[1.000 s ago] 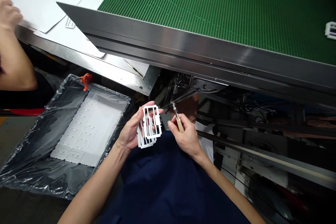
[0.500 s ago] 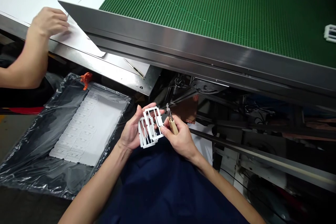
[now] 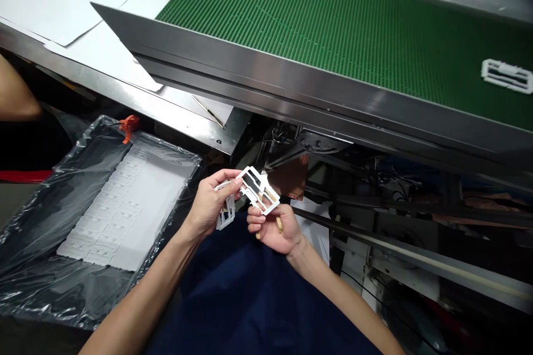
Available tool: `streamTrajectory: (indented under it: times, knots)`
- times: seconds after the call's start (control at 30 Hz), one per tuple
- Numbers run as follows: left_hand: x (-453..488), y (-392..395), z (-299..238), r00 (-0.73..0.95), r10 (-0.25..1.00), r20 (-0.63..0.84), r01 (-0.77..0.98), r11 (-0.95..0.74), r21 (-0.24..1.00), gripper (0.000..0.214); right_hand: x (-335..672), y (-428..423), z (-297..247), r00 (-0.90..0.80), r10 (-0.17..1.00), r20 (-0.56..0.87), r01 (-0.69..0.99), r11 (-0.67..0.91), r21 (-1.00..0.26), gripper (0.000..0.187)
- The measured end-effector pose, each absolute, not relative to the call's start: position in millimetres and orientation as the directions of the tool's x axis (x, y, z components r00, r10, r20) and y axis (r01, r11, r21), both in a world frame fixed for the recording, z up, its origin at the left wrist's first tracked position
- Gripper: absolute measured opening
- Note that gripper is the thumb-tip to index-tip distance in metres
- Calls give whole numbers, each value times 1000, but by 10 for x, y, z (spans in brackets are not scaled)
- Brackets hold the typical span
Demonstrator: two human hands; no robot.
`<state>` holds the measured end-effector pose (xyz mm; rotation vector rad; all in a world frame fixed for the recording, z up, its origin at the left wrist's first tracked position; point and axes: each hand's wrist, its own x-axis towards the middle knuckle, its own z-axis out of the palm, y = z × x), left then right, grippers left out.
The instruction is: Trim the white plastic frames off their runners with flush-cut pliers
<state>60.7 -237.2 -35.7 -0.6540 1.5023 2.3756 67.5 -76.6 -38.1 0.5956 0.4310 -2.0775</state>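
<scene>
My left hand (image 3: 205, 208) is closed on white plastic frames. One slotted frame (image 3: 250, 195) is pinched between thumb and fingers and juts out tilted to the right. Another white frame (image 3: 226, 224) hangs lower inside the same hand. My right hand (image 3: 285, 230), palm turned up, is wrapped round small nippers with beige handles (image 3: 279, 225). Their metal tip (image 3: 264, 175) shows by the frame's upper edge; whether it touches the plastic I cannot tell. The pinched frame partly covers the nippers and the right fingertips.
A green ribbed conveyor belt (image 3: 291, 22) with a metal side guard (image 3: 250, 66) runs ahead, carrying a white frame (image 3: 506, 75). At left stands a plastic-lined crate (image 3: 29, 266) with white parts in rows and an orange clip (image 3: 129, 127). A pen (image 3: 208, 111) lies on the bench; a co-worker's arm (image 3: 14, 91) is far left.
My left hand has turned, lifting one frame apart from the other. The right hand has rolled palm-up, bringing the nippers behind that frame. The co-worker's hand has left view; the belt's frame shifted left.
</scene>
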Motion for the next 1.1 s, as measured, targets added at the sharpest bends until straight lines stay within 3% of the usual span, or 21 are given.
streamTrajectory:
  times: [0.07, 0.17, 0.5, 0.87, 1.1]
  knots:
    - [580, -2338, -321, -871, -63, -487, -439, -348, 829, 26, 687, -747, -429, -455, -711, -536, 826, -562, 44, 16]
    - [554, -2305, -284, -875, -95, -474, -434, -276, 857, 25, 700, -733, -469, -457, -731, -506, 805, -582, 113, 15]
    - [548, -2295, -333, -856, -96, -508, -473, -255, 844, 26, 692, -741, -488, -453, -746, -488, 804, -579, 138, 14]
    - [514, -2328, -283, -798, 9, -602, -523, -506, 686, 36, 699, -745, -528, -470, -761, -447, 784, -593, 183, 15]
    - [504, -2369, -304, -793, 22, -609, -522, -541, 660, 41, 674, -803, -503, -465, -738, -489, 793, -592, 141, 16]
